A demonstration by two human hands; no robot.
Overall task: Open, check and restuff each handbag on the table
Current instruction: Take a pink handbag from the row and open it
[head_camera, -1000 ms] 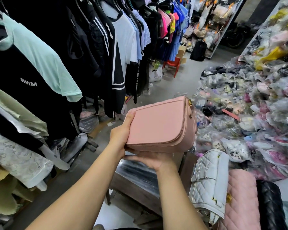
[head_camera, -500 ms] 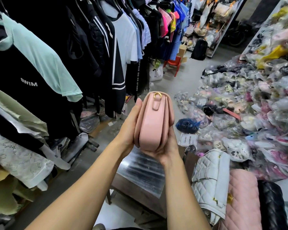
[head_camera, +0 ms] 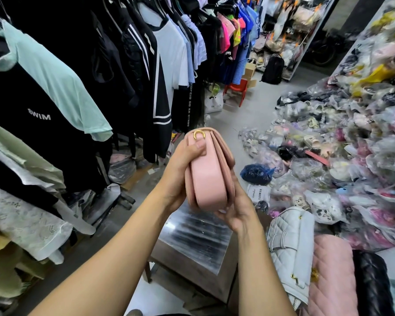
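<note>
A small smooth pink handbag (head_camera: 211, 174) with a gold ring at its end is held edge-on in front of me, above the table. My left hand (head_camera: 180, 169) grips its left side, thumb pressed over the end just below the ring. My right hand (head_camera: 236, 208) cups the bag from beneath and on the right, fingers curled round its lower edge. The bag's flap is closed. A white quilted handbag (head_camera: 290, 247), a pink quilted handbag (head_camera: 333, 274) and a black quilted handbag (head_camera: 372, 283) lie at the lower right.
A table (head_camera: 192, 242) with a plastic-covered top stands below my hands. Hanging clothes (head_camera: 82, 87) fill a rack on the left. Bagged shoes (head_camera: 351, 156) are heaped on the right. A red stool (head_camera: 236, 87) and a black backpack (head_camera: 273, 69) stand down the aisle.
The pink bag turned from lying flat to standing edge-on with its ring end towards me. My left thumb moved onto that end and my right hand slid round the lower right.
</note>
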